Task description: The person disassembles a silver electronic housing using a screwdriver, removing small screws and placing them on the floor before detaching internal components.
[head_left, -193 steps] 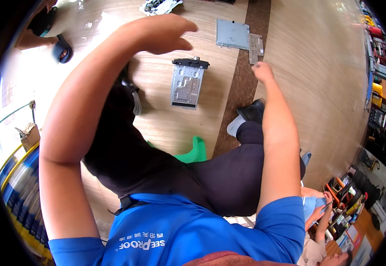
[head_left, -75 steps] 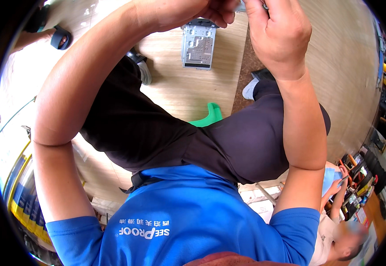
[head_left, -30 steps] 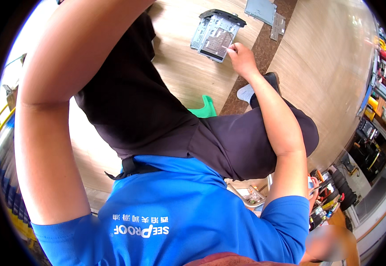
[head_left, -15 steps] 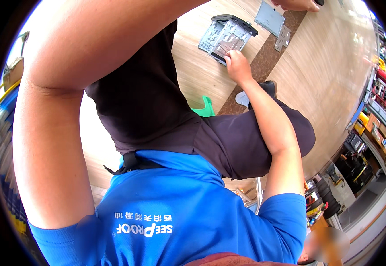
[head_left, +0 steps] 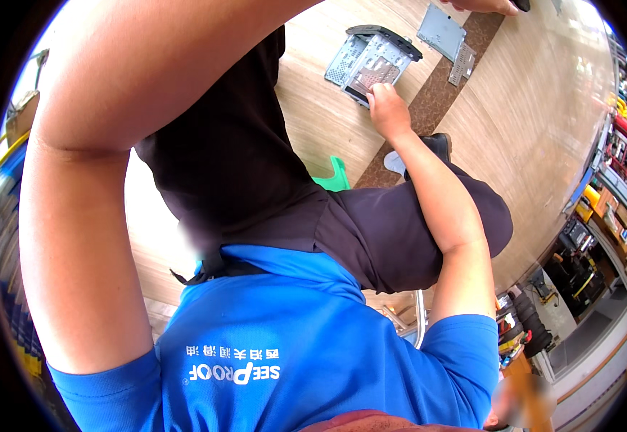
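Note:
A metal computer case (head_left: 375, 63) with a black front lies opened on the floor, showing perforated grey sheet metal inside. My right hand (head_left: 388, 111) is closed, its fingers pinching the case's near edge. My left arm crosses the upper left and leaves through the top edge. At the top right, part of my left hand (head_left: 483, 6) shows again, cut off by the frame. A small black object (head_left: 521, 4) sits at its fingertips; its kind is not visible. Below that hand lie a flat grey metal panel (head_left: 441, 32) and a perforated metal plate (head_left: 462, 65).
A green plastic piece (head_left: 335, 176) shows by my legs, with a dark shoe (head_left: 439, 147) near my right forearm. A brown stripe (head_left: 429, 101) crosses the pale floor. Crowded shelves (head_left: 623, 151) line the right side; part of another person appears at the lower right.
The case and panels appear shifted very slightly right and down in the picture. My right hand stays on the case edge, and my left hand has hardly moved.

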{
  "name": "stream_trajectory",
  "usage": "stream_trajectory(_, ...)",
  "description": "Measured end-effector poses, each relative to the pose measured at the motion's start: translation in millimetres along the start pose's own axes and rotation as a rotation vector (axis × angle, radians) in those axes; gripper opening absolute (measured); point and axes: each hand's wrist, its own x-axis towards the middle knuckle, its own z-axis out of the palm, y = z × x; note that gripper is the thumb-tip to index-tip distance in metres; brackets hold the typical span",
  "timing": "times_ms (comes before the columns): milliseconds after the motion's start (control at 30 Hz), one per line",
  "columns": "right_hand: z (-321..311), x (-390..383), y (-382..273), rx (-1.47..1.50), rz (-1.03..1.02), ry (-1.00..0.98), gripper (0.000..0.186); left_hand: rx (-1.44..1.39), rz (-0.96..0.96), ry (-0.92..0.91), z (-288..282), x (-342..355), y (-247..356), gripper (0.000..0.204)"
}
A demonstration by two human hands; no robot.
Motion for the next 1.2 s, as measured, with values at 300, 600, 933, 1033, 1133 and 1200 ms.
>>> stream_trajectory(300,-10.0,7.9,9.0,0.134,0.169,-0.042,0.026,0.013,0.026,-0.029,-0.5,-1.1,2.1,0.035)
stream_trajectory(600,-44.7,12.1,8.5,0.040,0.354,-0.140,0.027,-0.084,-0.046,-0.045,-4.1,-10.3,7.4,0.037)
stream_trajectory(933,-163.7,-60.4,-49.3,0.116,0.180,-0.026,0.031,0.530,-0.003,-0.415,-10.1,-29.5,3.0,0.034)
stream_trajectory(1033,-148.3,-73.7,-51.3,0.228,0.268,-0.007,0.013,0.577,-0.023,-0.633,0.3,-29.4,2.7,0.033)
stream_trajectory(1133,-118.3,-55.0,-35.4,0.174,-0.005,0.218,0.013,0.585,-0.026,-0.673,23.5,-19.9,5.0,0.034)
stream_trajectory(1200,-101.1,-50.5,-29.0,0.206,-0.012,0.206,0.012,0.596,-0.018,-0.671,25.5,-18.4,7.0,0.034)
